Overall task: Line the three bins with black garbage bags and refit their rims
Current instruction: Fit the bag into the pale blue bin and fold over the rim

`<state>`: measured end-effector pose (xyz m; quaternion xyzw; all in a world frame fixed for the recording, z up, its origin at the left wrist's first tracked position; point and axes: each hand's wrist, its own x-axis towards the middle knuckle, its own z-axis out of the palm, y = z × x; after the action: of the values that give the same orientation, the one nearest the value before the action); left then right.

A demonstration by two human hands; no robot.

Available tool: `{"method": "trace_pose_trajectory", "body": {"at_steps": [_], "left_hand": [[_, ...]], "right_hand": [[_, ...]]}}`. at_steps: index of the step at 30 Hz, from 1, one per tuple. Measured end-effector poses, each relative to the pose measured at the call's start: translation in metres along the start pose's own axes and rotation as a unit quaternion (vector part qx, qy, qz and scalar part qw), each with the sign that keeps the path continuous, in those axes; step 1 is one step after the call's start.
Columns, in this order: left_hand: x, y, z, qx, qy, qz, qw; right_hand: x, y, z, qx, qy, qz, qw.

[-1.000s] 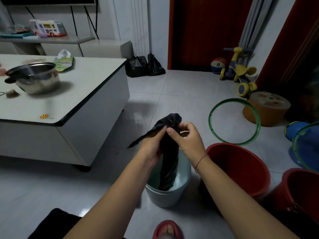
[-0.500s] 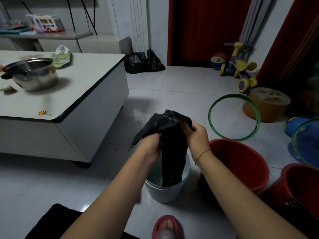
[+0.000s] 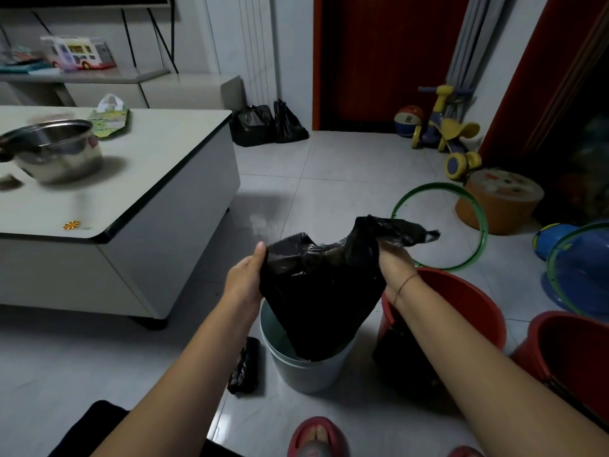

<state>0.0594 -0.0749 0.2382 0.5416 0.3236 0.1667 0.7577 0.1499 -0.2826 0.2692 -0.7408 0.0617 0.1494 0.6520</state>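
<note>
Your left hand (image 3: 245,278) and right hand (image 3: 393,262) each pinch a top edge of the black garbage bag (image 3: 321,291), stretching it at centre frame; its bottom hangs into the pale bin (image 3: 306,371), two red bins (image 3: 461,301) at lower right, a green rim (image 3: 474,209) on the floor behind

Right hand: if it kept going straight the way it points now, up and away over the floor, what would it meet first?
Probably the green hoop lying on the floor tiles beyond the right hand, which has its grip on the black bag. Depth is unclear from this single view.
</note>
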Motion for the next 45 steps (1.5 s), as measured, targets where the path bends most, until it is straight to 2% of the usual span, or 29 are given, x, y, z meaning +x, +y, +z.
{"method": "trace_pose_trajectory", "body": {"at_steps": [2, 3, 5, 6, 7, 8, 10, 12, 17, 22, 27, 30, 32, 33, 34, 36, 37, 43, 45], "left_hand": [[-0.004, -0.006, 0.0, 0.041, 0.036, 0.025, 0.998], [-0.005, -0.007, 0.0, 0.087, 0.066, 0.067, 0.992], [-0.011, -0.003, 0.002, 0.208, 0.101, 0.205, 0.951], [-0.017, 0.004, 0.005, 0.255, 0.065, 0.272, 0.925], [-0.021, 0.012, 0.011, 0.289, -0.003, 0.316, 0.904], [-0.026, 0.018, 0.017, 0.313, -0.082, 0.326, 0.888], [-0.034, 0.026, 0.028, 0.338, -0.208, 0.285, 0.872], [-0.037, 0.03, 0.033, 0.338, -0.266, 0.234, 0.872], [-0.038, 0.026, 0.03, 0.278, -0.298, 0.119, 0.905], [-0.041, 0.015, 0.026, 0.236, -0.333, 0.086, 0.909], [-0.041, 0.012, 0.027, 0.231, -0.317, 0.074, 0.917], [-0.038, 0.01, 0.03, 0.222, -0.294, 0.07, 0.927], [-0.037, 0.01, 0.032, 0.212, -0.275, 0.079, 0.935], [-0.037, 0.011, 0.034, 0.199, -0.266, 0.083, 0.939], [-0.037, 0.011, 0.036, 0.184, -0.263, 0.088, 0.943], [-0.039, 0.01, 0.041, 0.164, -0.259, 0.092, 0.947], [-0.04, 0.009, 0.043, 0.161, -0.254, 0.088, 0.95], [-0.04, -0.008, 0.046, 0.104, -0.229, 0.084, 0.964], [-0.04, -0.014, 0.048, 0.107, -0.192, 0.071, 0.973]], "right_hand": [[0.001, 0.0, 0.001, 0.003, -0.008, 0.032, 0.999], [0.002, 0.001, 0.002, -0.02, -0.014, 0.038, 0.999], [0.0, 0.002, 0.005, -0.08, -0.023, 0.031, 0.996], [-0.001, 0.001, 0.007, -0.108, -0.024, 0.021, 0.994], [-0.002, 0.0, 0.009, -0.13, -0.025, 0.01, 0.991], [-0.002, -0.002, 0.011, -0.147, -0.029, 0.001, 0.989], [-0.002, -0.002, 0.013, -0.158, -0.043, -0.014, 0.986], [-0.002, -0.002, 0.013, -0.137, -0.055, -0.014, 0.989], [0.005, -0.002, 0.012, -0.125, -0.057, 0.008, 0.991], [0.009, 0.006, 0.009, -0.106, -0.078, 0.024, 0.991], [0.01, 0.005, 0.009, -0.101, -0.044, 0.037, 0.993], [0.009, 0.007, 0.008, -0.144, 0.046, -0.064, 0.987], [-0.005, 0.012, 0.01, -0.121, 0.11, -0.153, 0.975], [-0.014, 0.015, 0.014, -0.097, 0.107, -0.186, 0.972], [-0.022, 0.019, 0.018, -0.073, 0.068, -0.208, 0.973], [-0.037, 0.027, 0.03, -0.048, -0.042, -0.21, 0.976], [-0.041, 0.031, 0.034, -0.037, -0.072, -0.201, 0.976], [-0.04, 0.036, 0.038, 0.11, -0.096, -0.123, 0.982], [-0.039, 0.038, 0.038, 0.137, -0.091, -0.099, 0.981]]}}
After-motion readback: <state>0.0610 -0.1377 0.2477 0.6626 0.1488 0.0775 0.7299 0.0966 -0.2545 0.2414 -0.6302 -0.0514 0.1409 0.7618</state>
